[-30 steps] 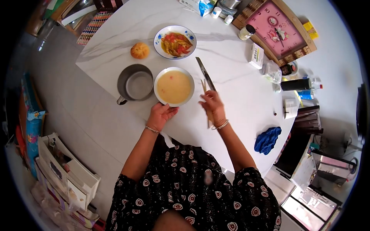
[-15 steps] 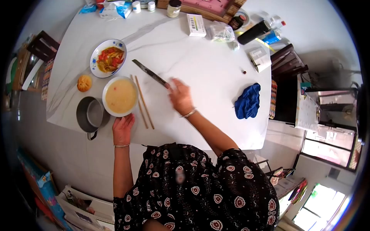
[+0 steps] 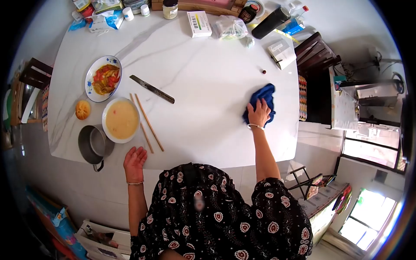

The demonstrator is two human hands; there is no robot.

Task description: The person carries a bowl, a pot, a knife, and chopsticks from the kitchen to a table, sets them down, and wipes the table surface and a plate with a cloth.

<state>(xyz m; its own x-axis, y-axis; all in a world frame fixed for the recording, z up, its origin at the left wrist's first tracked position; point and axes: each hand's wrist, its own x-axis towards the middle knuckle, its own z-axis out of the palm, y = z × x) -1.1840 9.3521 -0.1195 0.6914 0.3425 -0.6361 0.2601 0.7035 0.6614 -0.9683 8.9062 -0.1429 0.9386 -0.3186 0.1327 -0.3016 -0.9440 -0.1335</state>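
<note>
My right hand (image 3: 260, 113) lies on a crumpled blue cloth (image 3: 265, 93) at the table's right side, fingers bent over it. At the near table edge my left hand (image 3: 135, 158) is open and holds nothing, its fingers loosely extended. Just beyond it stands a white bowl (image 3: 121, 120) of pale, creamy soup or porridge. A grey metal pot (image 3: 92, 145) with a handle touches or nearly touches the bowl on the left. Two wooden chopsticks (image 3: 149, 122) lie right of the bowl. Farther out rests a long, dark, flat strip (image 3: 152, 89) whose kind I cannot make out.
An oval plate (image 3: 90, 90) of cooked peppers and a round bun (image 3: 82, 110) are at the left. Along the far edge stand a jar (image 3: 170, 9), a white box (image 3: 199, 24), a plastic bag (image 3: 231, 28) and a black flask (image 3: 271, 23). A small dark round object (image 3: 264, 72) lies right.
My right hand has let go of the dark strip, moved right and taken hold of the blue cloth. My left hand has come away from the bowl. The view has shifted slightly.
</note>
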